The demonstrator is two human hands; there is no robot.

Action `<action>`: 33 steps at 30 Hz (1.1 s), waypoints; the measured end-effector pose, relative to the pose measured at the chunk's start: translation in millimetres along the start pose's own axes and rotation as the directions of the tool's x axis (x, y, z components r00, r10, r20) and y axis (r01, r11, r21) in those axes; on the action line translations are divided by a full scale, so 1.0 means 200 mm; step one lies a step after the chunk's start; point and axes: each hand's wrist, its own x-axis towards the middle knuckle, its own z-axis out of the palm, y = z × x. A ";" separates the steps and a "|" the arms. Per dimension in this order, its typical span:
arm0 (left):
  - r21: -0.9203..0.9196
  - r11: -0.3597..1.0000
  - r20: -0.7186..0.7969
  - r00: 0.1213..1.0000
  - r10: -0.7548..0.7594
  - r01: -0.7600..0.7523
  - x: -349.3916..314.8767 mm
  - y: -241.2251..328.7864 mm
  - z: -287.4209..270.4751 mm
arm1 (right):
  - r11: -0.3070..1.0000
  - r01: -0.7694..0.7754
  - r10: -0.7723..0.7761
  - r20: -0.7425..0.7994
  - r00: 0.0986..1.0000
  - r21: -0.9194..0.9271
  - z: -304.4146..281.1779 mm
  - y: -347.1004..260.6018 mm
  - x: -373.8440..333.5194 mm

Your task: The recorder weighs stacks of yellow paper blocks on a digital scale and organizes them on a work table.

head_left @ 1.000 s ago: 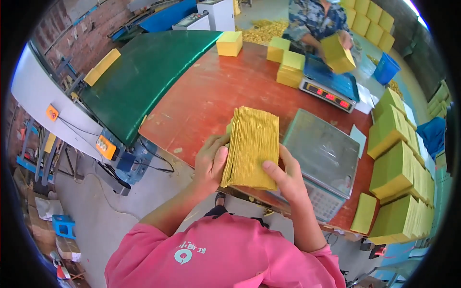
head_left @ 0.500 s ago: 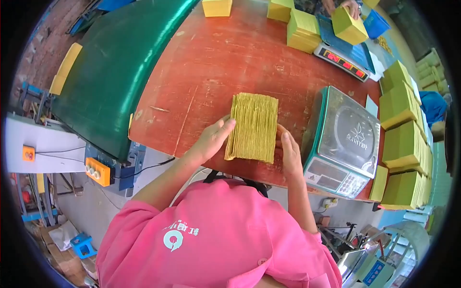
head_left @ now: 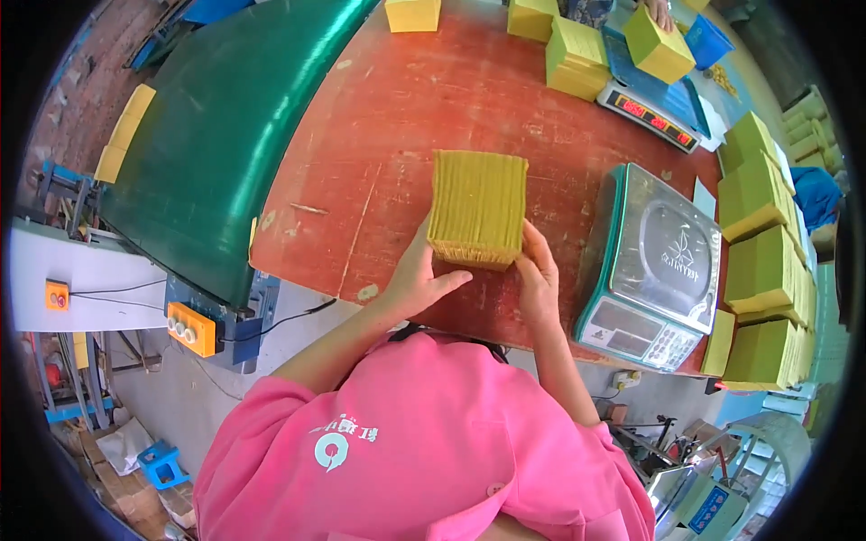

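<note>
In front of my chest, over the red table (head_left: 388, 99), is a thick block of stacked yellow paper sheets (head_left: 478, 203). Its ridged sheet edges face up, and a narrow near side shows below them. My left hand (head_left: 422, 281) holds its lower left corner, fingers partly hidden along the side and thumb stretched out below the near edge. On the lower right corner, my right hand (head_left: 538, 275) grips with bent fingers, the tips partly hidden by the block. Whether the block's underside touches the table cannot be seen.
Right of my hands stands a covered digital scale (head_left: 663, 261). Yellow paper stacks (head_left: 758, 270) line the right edge. At the far right, a person's hand (head_left: 660, 13) touches a paper block (head_left: 658, 50) on another scale (head_left: 645, 117). A green conveyor belt (head_left: 216, 135) runs along the left.
The paper block has tipped and shifted slightly away from me, bringing its near side into view. Both hands have moved from its sides to its near corners.
</note>
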 end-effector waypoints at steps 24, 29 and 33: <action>-0.815 0.266 0.505 0.856 -0.110 0.515 0.44 0.53 0.68 | 0.259 0.211 -0.615 0.007 0.788 -0.943 -0.36 -1.00 -0.34; -0.723 0.122 0.679 0.732 -0.053 0.680 0.53 0.64 0.98 | 0.230 0.132 -0.605 -0.035 0.796 -0.964 -0.55 -1.12 -0.46; -0.756 0.058 0.652 0.758 -0.018 0.652 0.59 0.72 1.18 | 0.074 0.062 -0.590 0.006 0.808 -0.995 -0.66 -1.22 -0.46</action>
